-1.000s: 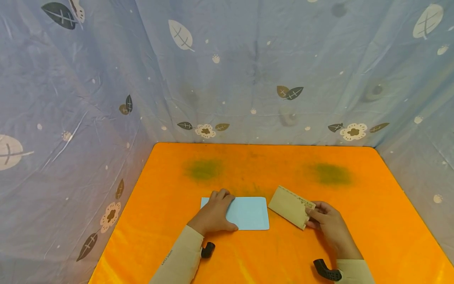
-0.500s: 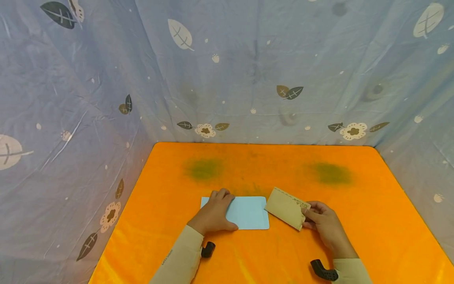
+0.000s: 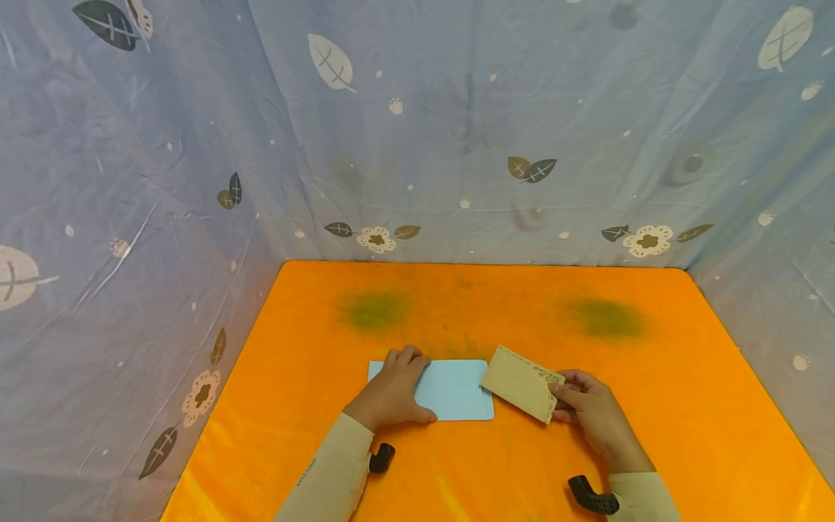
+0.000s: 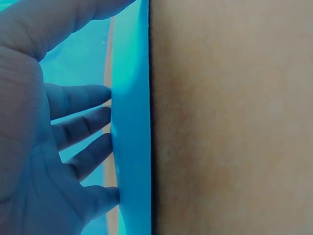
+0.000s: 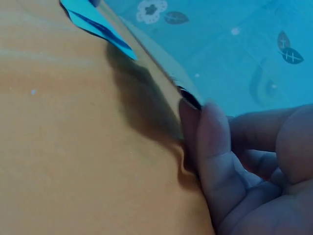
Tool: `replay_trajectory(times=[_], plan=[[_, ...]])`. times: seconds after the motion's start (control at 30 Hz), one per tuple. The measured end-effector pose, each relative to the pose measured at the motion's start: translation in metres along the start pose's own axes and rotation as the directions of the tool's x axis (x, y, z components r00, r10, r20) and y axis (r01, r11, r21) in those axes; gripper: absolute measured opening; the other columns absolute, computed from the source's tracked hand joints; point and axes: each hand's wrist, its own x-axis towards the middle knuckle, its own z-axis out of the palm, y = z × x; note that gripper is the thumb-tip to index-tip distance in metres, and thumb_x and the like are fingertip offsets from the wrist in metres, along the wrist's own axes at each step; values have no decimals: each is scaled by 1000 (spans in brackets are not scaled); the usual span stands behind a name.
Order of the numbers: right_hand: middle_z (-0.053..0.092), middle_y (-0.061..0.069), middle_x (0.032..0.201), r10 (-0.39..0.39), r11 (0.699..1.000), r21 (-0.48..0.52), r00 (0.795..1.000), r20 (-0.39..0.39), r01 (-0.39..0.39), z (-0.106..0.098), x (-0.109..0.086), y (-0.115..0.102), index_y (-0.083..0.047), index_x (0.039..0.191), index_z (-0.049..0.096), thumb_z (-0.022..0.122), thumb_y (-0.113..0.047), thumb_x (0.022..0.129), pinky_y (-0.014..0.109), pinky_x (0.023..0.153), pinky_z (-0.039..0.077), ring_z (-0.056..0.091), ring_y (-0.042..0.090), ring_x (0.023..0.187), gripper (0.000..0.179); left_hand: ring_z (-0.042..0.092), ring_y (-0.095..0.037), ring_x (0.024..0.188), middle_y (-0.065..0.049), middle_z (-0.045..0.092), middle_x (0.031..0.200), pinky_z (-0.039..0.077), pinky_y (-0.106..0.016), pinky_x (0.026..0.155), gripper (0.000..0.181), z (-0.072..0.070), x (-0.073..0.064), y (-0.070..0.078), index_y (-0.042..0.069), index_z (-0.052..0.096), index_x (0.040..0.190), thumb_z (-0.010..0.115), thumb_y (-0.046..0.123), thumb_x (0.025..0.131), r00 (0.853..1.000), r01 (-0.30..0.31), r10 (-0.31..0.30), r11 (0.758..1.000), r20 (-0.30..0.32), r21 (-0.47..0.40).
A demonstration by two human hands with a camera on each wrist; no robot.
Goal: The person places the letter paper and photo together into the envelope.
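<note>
Tan rectangular paper card (image 3: pixel 518 386) with brown patterning at one end is up off the orange cloth-covered surface (image 3: pixel 489 304), kinda angled, one corner overlapping the right end of a light blue rectangular paper sleeve (image 3: pixel 457 394) in the head view. Can't tell if they touch. Right hand (image 3: pixel 596 413) has its grip clamped on the card's patterned end; left hand (image 3: pixel 391 391) spans the sleeve, grip holding it edge to edge.

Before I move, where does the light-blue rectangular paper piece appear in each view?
Head: the light-blue paper piece low, near centre, partly under the left hand.
Left wrist: paper piece as vertical strip, just left of centre.
Right wrist: paper piece at upper left.
Shared landmark: orange tabletop.
</note>
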Motion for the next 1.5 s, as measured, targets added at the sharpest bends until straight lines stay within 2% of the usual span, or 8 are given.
replay_trajectory(times=[0.23, 0.73, 0.97, 1.13, 1.5], plan=[[68, 10, 106, -4, 1000, -7, 999, -46, 4, 2, 1, 0, 10, 143, 49, 60, -9, 113, 35, 78, 63, 72, 23, 89, 37, 41, -31, 130, -8, 47, 149, 53, -42, 99, 91, -1, 0, 1, 5, 57, 153, 94, 46, 81, 1000, -2, 2, 1000, -2, -7], [67, 12, 107, -4, 999, -46, 999, -52, 2, 8, -3, -4, 11, 146, 48, 60, -9, 113, 35, 78, 63, 72, 23, 90, 40, 41, -30, 130, -7, 46, 150, 53, -41, 99, 92, 0, 0, -1, 7, 56, 155, 93, 47, 81, 1000, -1, 1, 1000, 0, -2], [69, 12, 105, -18, 1000, 16, 1000, -3, 18, 6, -2, -3, 10, 138, 51, 62, -7, 112, 37, 78, 64, 73, 24, 88, 32, 41, -32, 130, -8, 46, 150, 53, -41, 98, 92, 0, 0, -1, 5, 56, 154, 94, 46, 81, 1000, -2, 2, 1000, 1, -10], [69, 13, 106, -12, 999, 42, 1000, 28, 11, 5, -1, -2, 10, 138, 52, 63, -7, 111, 38, 77, 64, 72, 25, 87, 33, 41, -32, 131, -8, 47, 150, 53, -42, 99, 92, -1, 0, 0, 6, 56, 155, 95, 46, 82, 1000, 3, -3, 1000, 3, -17], [62, 16, 101, 23, 1000, -2, 993, 114, -23, 6, 0, -1, 11, 144, 50, 66, -5, 109, 39, 72, 64, 73, 29, 85, 41, 41, -31, 130, -7, 47, 149, 53, -42, 98, 93, -1, -1, 0, 6, 56, 155, 95, 46, 80, 1000, 4, -4, 1000, 4, -23]])
